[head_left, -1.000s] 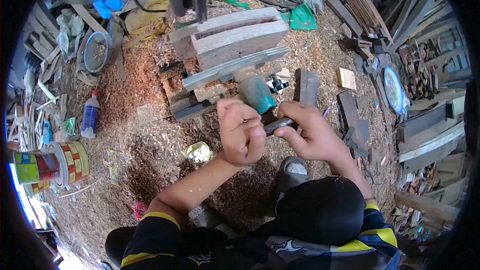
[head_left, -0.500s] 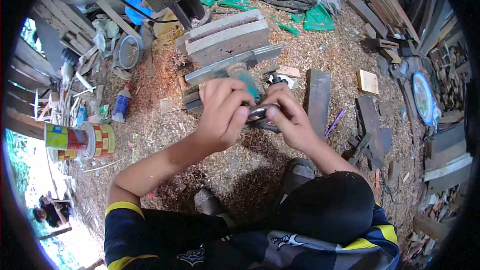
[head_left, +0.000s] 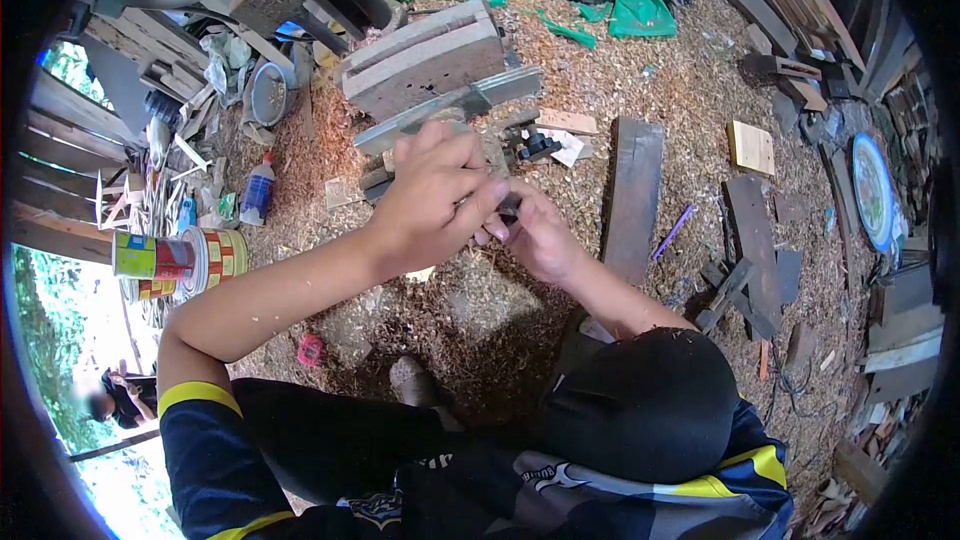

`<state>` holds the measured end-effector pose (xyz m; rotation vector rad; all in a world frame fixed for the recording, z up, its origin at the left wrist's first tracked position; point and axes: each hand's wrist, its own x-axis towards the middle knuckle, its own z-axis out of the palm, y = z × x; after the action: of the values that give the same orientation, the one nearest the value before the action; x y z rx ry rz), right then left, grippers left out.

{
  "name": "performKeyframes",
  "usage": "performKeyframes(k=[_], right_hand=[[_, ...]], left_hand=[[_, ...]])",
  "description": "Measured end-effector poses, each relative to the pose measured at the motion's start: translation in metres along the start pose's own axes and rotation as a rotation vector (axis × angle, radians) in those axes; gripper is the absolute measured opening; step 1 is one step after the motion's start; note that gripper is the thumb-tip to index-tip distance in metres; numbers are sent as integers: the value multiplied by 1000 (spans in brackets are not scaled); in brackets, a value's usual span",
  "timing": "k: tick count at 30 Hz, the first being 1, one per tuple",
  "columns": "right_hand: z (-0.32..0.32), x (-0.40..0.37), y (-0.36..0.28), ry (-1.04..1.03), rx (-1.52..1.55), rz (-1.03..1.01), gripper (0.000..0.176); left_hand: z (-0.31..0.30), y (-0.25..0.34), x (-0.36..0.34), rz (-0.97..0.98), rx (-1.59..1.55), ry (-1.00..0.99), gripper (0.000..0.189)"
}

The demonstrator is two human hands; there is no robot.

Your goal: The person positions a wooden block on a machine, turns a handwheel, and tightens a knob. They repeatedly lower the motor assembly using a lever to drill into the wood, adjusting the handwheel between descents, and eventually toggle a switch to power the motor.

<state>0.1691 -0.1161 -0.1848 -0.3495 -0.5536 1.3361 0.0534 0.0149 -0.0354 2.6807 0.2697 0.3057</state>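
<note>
My left hand [head_left: 432, 190] is closed, back up, its fingertips pressed together over a small dark piece. My right hand [head_left: 545, 240] meets it from the right, fingers curled round the same dark piece [head_left: 510, 206]. Most of that piece is hidden by the fingers, so its kind cannot be made out. Just beyond my hands lies a long grey metal bar [head_left: 505, 87] beside a slotted wooden block [head_left: 425, 65]. A black knob-like part [head_left: 540, 146] sits right of my left hand, near a pale wood strip [head_left: 567, 121].
Wood shavings cover the ground. A dark plank [head_left: 632, 200], a purple stick [head_left: 672, 232] and a light wood block [head_left: 751, 147] lie to the right. A glue-like bottle [head_left: 257, 190] and paint cans [head_left: 215, 255] stand left. A person [head_left: 125, 395] is outside at the lower left.
The view has shifted slightly. My right hand has turned and come closer to my left. The dark piece shows less, and the teal part seen behind my hands is out of sight.
</note>
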Motion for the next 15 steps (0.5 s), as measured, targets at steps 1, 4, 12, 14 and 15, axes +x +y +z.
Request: performKeyframes(k=[1,4,12,14,15], right_hand=[[1,1,-4,-39,-56,7,49],[-10,5,-6,-113,-108,45,47],[39,0,-28,162,-56,182,42],[36,0,-28,170,-76,184,43],[29,-1,-26,171,-74,184,43]], left_hand=[[0,0,0,23,5,11,23],[2,-6,-2,50,-40,47,22],[4,-8,-6,47,-69,132,29],[5,-12,-7,92,-125,170,31],[5,-13,-7,91,-125,168,31]])
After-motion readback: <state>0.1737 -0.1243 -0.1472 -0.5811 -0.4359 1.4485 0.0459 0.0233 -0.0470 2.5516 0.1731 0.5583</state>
